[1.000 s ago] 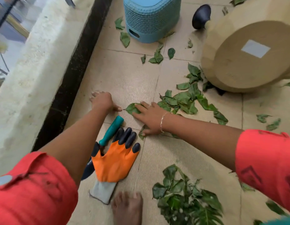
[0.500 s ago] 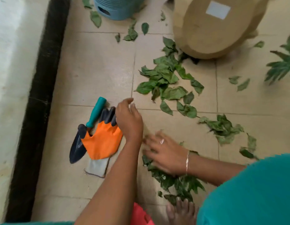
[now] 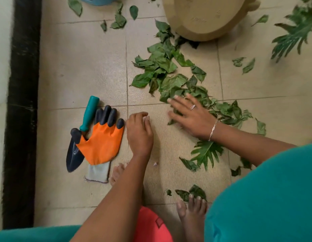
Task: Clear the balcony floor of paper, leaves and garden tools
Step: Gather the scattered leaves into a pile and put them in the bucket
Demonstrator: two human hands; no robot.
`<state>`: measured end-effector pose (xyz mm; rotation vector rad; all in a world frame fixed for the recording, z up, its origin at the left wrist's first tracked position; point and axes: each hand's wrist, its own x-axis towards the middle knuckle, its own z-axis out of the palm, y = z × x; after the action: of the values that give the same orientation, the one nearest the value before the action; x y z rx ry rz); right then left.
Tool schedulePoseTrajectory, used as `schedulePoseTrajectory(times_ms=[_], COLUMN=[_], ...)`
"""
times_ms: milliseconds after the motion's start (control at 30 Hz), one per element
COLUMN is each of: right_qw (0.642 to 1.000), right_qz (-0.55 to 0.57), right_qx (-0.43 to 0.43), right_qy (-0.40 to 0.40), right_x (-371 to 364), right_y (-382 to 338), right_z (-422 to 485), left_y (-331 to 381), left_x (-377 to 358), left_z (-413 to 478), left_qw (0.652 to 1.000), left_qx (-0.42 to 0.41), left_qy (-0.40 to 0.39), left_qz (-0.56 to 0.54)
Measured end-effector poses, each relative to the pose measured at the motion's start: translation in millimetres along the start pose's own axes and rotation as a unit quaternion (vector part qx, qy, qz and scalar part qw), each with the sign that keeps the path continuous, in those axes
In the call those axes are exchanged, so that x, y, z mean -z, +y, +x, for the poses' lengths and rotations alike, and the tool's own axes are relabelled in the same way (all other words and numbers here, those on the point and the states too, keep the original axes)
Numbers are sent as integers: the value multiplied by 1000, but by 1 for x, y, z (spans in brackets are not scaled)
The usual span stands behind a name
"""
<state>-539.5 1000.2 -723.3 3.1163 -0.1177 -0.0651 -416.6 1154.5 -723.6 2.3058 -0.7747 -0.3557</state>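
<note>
Beige tiled floor (image 3: 81,67), bounded at left by a black strip (image 3: 20,102) beneath a pale wall (image 3: 1,84). Scattered leaves (image 3: 165,70) run from the overturned tan pot (image 3: 204,18) at the top edge down towards the person. Right hand (image 3: 191,116): fingers straight and spread, pressing flat on the leaves. Left hand (image 3: 139,135): fingers loosely curled, nothing visible in them, just beside the orange glove (image 3: 101,144), which lies across the trowel (image 3: 74,154). 2 bare feet (image 3: 191,215) stand near the bottom edge. The widest stretch of bare tile lies between the black strip and the leaves.
</note>
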Motion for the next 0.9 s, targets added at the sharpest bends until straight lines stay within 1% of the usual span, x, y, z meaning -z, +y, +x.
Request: schedulePoseTrajectory(times_ms=[67, 100, 167, 200, 233, 267, 300, 367, 400, 433, 467, 533, 600, 667, 700, 800, 833, 900], right_qw=[994, 987, 969, 961, 957, 960, 970, 993, 995, 994, 990, 973, 955, 947, 948, 961, 962, 961], right_qz=[36, 64, 98, 94, 86, 79, 70, 64, 77, 96, 117, 161, 208, 240, 242, 231, 237, 245], right_qx=[83, 132, 225, 261, 278, 267, 231, 104, 57, 47, 71, 159, 211, 214, 203, 142, 127, 121], right_qy=[56, 63, 35, 2, -17, -18, -14, -7, -1, 16, 37, 44, 6, -22, -32, -55, -51, -37], right_x=[-5, -7, -14, -19, -25, -29, -31, -24, -20, -16, -13, -12, -12, -16, -15, -13, -12, -9], right_y=[-42, -65, -99, -104, -102, -92, -77, -46, -39, -39, -49, -79, -95, -93, -89, -78, -77, -81], right_z=[-8, -14, -27, -32, -34, -35, -34, -31, -33, -38, -43, -57, -71, -84, -91, -110, -117, -130], left_y=[-5, -6, -4, -2, 1, 5, 9, 22, 30, 39, 46, 55, 58, 56, 52, 33, 27, 15], left_x=[0, -1, -4, -6, -8, -10, -12, -19, -24, -30, -36, -43, -42, -37, -34, -28, -27, -29], left_z=[1, 2, 2, 3, 5, 8, 13, 29, 36, 43, 46, 46, 47, 46, 43, 20, 9, -10], left_qw=[1000, 1000, 999, 998, 996, 993, 988, 969, 953, 929, 893, 797, 701, 633, 611, 562, 541, 489], left_qx=[-9, -15, -29, -42, -62, -89, -124, -216, -271, -338, -416, -560, -663, -721, -738, -766, -777, -800], left_qy=[-1, -6, -24, -33, -42, -53, -63, -86, -102, -122, -146, -199, -235, -257, -265, -299, -313, -347], left_qz=[7, 12, 26, 33, 40, 50, 61, 79, 86, 92, 97, 108, 115, 113, 110, 91, 75, 33])
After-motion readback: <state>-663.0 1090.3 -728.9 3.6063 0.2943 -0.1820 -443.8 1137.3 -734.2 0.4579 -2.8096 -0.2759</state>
